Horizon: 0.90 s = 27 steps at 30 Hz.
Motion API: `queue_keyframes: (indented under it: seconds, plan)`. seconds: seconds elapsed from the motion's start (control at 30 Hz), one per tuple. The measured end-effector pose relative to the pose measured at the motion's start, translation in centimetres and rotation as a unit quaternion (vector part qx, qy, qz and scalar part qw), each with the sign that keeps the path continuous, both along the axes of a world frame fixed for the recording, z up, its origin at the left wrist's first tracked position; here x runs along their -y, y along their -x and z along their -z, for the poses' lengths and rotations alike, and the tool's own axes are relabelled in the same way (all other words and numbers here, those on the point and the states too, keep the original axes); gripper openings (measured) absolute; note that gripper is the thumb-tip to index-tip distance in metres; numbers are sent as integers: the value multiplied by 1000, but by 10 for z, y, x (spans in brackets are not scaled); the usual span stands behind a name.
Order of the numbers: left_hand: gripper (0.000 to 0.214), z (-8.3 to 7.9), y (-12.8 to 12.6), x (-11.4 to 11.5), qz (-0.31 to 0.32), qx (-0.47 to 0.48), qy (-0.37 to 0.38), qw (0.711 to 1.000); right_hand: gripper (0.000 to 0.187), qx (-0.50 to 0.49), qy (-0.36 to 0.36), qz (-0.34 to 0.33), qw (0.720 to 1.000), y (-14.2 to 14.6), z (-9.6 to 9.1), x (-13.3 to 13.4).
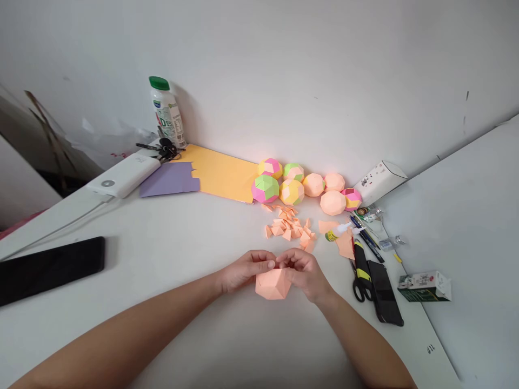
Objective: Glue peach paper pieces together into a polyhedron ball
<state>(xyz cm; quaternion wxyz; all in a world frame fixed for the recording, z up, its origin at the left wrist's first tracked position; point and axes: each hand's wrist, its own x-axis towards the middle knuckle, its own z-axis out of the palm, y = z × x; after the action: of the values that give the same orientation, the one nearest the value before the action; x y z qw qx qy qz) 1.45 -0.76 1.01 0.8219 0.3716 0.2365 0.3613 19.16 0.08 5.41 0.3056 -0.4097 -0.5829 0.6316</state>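
Between my two hands is a peach faceted paper ball (272, 285), held above the near part of the table. My left hand (250, 269) grips its upper left side, thumb along the top edge. My right hand (303, 271) pinches it at the upper right, fingers bent toward the far edge. The fingertips nearly meet there, and what lies behind them is hidden. Just beyond my hands is a scattered pile of small folded peach paper pieces (287, 224). A glue bottle (336, 232) lies on peach paper scraps (344, 247) to the right.
Finished-looking paper balls (292, 192) line the wall. Orange card (227, 175) and purple card (170, 179) lie left, near a bottle (168, 116), keys (165, 148) and power bank (124, 175). Phones (52, 267), scissors (362, 289), a yellow-black cutter (362, 265) and pens (368, 237) flank my hands.
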Motion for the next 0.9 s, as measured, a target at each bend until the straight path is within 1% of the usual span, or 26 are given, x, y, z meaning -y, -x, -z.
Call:
queue_keyframes:
  seconds: [0.07,0.13,0.23,0.3,0.37,0.47,0.57,0.63,0.7,0.77,0.83,0.9]
  plan:
    - [22,-1,-2,2,-26,3,-31,999,20,-1,3,14,1000,-1,0,-1]
    - [17,-4,-3,4,-40,-14,-74,996,20,4,1,12,1000,0,0,-1]
    - [13,-10,-4,7,-24,-42,-110,993,18,23,-19,-17,999,2,-2,1]
    - [11,-12,-5,8,-4,-49,-108,993,14,43,-25,-34,998,3,-6,3]
    - [11,-11,-4,8,6,-55,-91,994,12,59,-13,-43,997,2,-12,3]
    - [18,-6,-2,6,14,-37,-62,997,22,58,11,-45,997,-3,-20,1]
    - [18,-2,0,4,23,-7,-72,997,30,73,-24,-21,997,-10,-27,-5]
    - [16,-3,1,4,27,-2,-74,997,30,127,-70,-6,989,-17,-32,-9]
    - [15,-4,1,4,29,2,-68,997,28,225,-128,-13,966,-26,-38,-11]
    - [15,-4,1,4,33,8,-61,998,28,344,-184,-51,919,-37,-45,-12]
    - [14,-4,2,3,40,13,-55,998,29,445,-205,-99,866,-48,-50,-12]
    - [14,-4,3,2,52,16,-50,997,30,511,-201,-130,825,-57,-53,-13]
